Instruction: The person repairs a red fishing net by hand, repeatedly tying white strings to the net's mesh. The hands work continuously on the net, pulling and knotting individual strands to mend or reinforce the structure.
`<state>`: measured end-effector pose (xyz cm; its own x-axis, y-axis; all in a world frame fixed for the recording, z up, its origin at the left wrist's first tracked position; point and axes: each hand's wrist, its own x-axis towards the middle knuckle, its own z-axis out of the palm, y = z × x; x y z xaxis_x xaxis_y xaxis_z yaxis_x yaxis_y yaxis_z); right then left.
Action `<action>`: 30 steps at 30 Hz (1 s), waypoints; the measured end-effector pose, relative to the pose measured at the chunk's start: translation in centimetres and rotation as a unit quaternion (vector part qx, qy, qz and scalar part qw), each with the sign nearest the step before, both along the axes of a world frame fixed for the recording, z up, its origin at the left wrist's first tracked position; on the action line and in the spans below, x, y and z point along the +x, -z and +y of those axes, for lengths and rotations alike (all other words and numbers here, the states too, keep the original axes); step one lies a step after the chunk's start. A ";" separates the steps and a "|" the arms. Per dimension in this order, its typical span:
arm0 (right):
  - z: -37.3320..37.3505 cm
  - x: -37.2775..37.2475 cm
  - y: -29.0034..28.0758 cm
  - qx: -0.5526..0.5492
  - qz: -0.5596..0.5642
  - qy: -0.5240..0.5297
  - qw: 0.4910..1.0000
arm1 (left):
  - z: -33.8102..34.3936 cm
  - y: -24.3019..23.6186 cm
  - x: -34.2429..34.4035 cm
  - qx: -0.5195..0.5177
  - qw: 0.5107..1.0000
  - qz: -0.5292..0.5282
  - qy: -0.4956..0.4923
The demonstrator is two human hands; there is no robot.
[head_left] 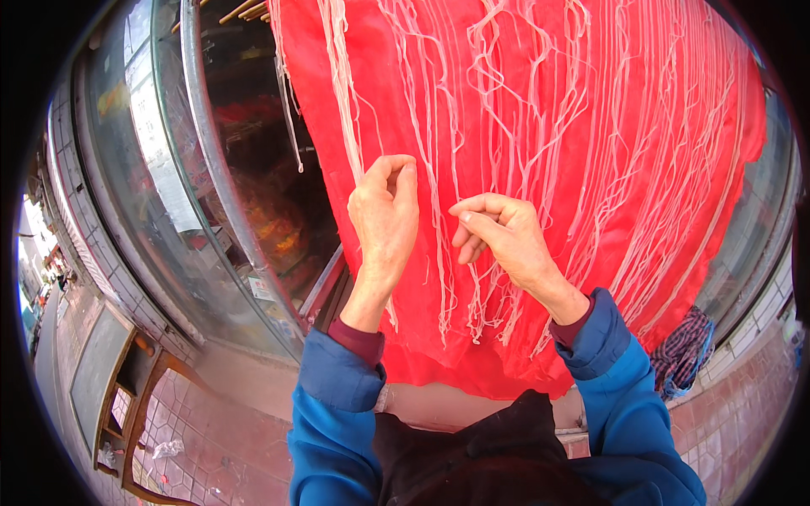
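Pale strands (341,76) hung over red cloth (456,363)

The strands are spread down the cloth, straight in places and tangled in others, with loose ends gathered low. The left grip (384,215) is set narrow, thumb and forefinger brought together beside a thick bundle; whether a strand is pinched there cannot be told. The right grip (510,240) is also set narrow, its fingertips bent towards a thin strand near the middle; whether it is held cannot be told. Both wrists are framed by blue sleeves (337,413). To the left, glass (118,152) is seen, and a dark checked bundle (685,350) is placed at lower right
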<state>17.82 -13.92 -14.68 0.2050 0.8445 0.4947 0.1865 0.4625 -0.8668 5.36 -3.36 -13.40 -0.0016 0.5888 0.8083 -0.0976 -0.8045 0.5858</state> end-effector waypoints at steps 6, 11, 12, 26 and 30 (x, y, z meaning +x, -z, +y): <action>-0.7 1.2 0.3 0.010 0.004 -0.003 1.000 | 0.8 -1.0 1.6 -0.074 0.995 0.062 -0.008; -1.1 2.0 0.5 0.009 0.014 -0.004 1.000 | 1.3 -1.6 3.1 -0.069 0.997 -0.009 -0.025; -1.2 2.2 0.6 0.011 0.015 -0.008 1.000 | 1.5 -1.6 3.3 -0.070 0.997 -0.010 -0.026; -1.7 2.5 0.6 0.041 -0.004 -0.004 0.999 | 1.7 -0.4 -0.2 -0.108 0.951 -0.145 0.249; -1.0 0.9 -0.2 0.071 -0.023 0.005 0.997 | 1.2 -0.4 -2.3 -0.078 0.934 -0.159 0.311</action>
